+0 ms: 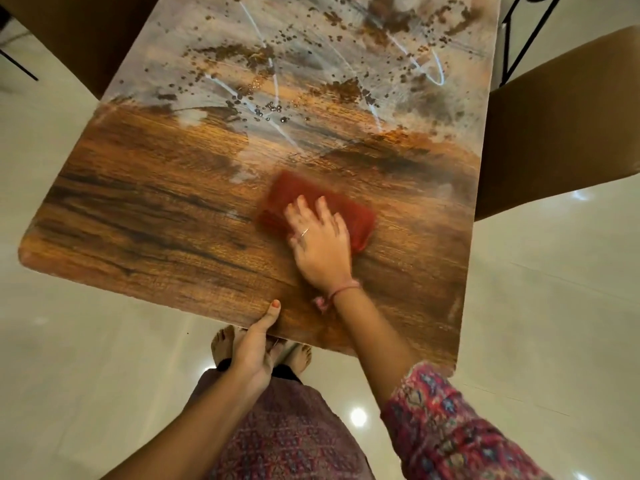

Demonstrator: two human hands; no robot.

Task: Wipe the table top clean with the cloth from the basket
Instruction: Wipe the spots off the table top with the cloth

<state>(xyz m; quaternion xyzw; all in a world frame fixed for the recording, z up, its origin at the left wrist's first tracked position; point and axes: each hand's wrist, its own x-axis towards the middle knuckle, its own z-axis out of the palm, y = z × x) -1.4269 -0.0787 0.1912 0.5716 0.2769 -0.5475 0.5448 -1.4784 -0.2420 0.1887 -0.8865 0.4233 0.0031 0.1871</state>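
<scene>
A folded red cloth (349, 213) lies flat on the wooden table top (156, 216), a little right of its middle. My right hand (320, 240) presses down on the cloth with straight, spread fingers; the cloth looks blurred. My left hand (254, 348) grips the near table edge, thumb on top and fingers hidden underneath. The near half of the table shows dark wood grain. The far half carries a pale dusty film (311, 46) with brown specks, white streaks and small water drops.
A brown chair (561, 119) stands at the table's right side and another chair (79, 36) at the far left. A black metal frame (519, 39) shows at the top right. Glossy pale floor tiles (86, 375) surround the table; my bare feet are under its near edge.
</scene>
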